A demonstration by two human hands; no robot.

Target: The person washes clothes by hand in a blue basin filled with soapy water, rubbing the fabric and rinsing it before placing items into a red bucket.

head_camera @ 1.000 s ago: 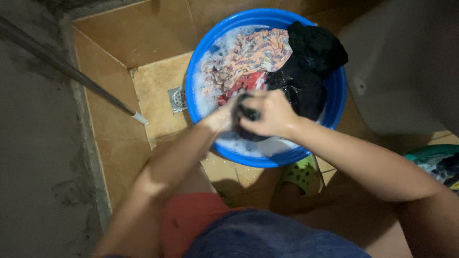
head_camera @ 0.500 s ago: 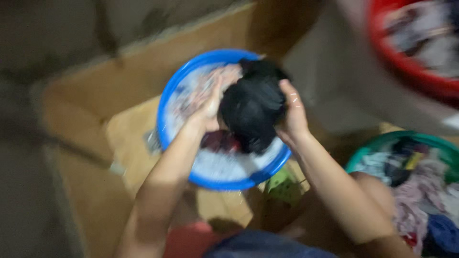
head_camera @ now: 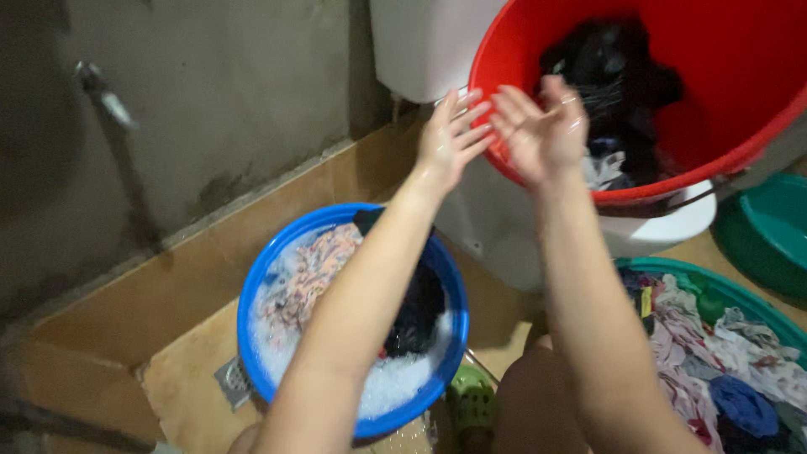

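Observation:
Both my arms are raised toward a red tub (head_camera: 740, 134) at the upper right. My left hand (head_camera: 450, 134) and my right hand (head_camera: 538, 126) are open and wet, fingers spread, holding nothing, just in front of the tub's rim. A black garment (head_camera: 609, 63) lies inside the red tub with other dark wet clothes. Below my left arm stands a blue basin (head_camera: 261, 277) of soapy water with a patterned cloth (head_camera: 307, 273) and dark clothes in it.
A white toilet (head_camera: 504, 219) stands under the red tub. A green basin (head_camera: 723, 290) full of mixed clothes is at the lower right, another green tub (head_camera: 769, 231) behind it. A floor drain (head_camera: 231, 380) lies left of the blue basin. Grey wall with a pipe (head_camera: 113, 126) on the left.
I lifted the black garment out of the blue basin, swung up and right, and let it go into the red tub. Both hands are now empty and open.

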